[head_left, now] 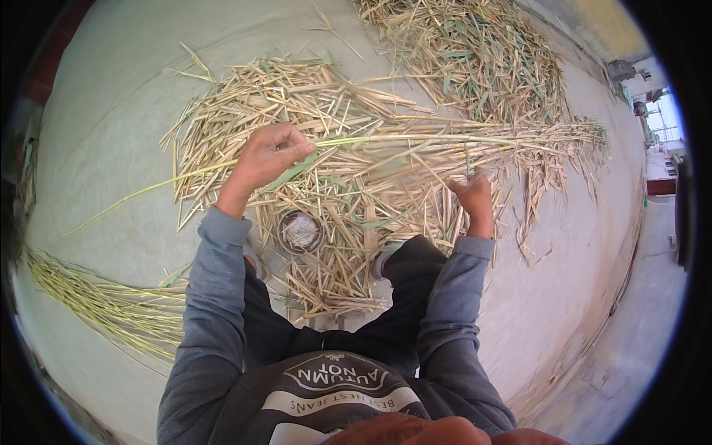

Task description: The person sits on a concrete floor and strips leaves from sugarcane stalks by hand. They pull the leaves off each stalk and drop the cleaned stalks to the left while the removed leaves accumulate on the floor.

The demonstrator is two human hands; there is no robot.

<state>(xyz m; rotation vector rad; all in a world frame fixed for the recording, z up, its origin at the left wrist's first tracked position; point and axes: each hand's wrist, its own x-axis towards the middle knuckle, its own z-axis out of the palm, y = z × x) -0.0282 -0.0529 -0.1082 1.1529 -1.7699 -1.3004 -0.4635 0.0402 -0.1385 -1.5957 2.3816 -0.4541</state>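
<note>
A long, thin green reed stalk (152, 188) passes through my left hand (273, 157), whose thumb and fingers are pinched around it. From there it stretches right across the pile, and its other end slants down to the floor at the left. A green leaf (289, 176) hangs just below the left fingers. My right hand (475, 194) is closed in front of the pile's right part, below the stalk. Blurred pale strips lie by its fingertips, so what it grips cannot be made out. Dry, straw-coloured leaf pieces (259, 93) spread beneath both hands.
A bundle of green stalks (111, 304) lies at the lower left. A round container (300, 231) with pale contents stands between my feet, amid the litter. At the far right rises a larger heap of dry and green leaves (475, 59). Concrete floor (119, 111) surrounds the piles.
</note>
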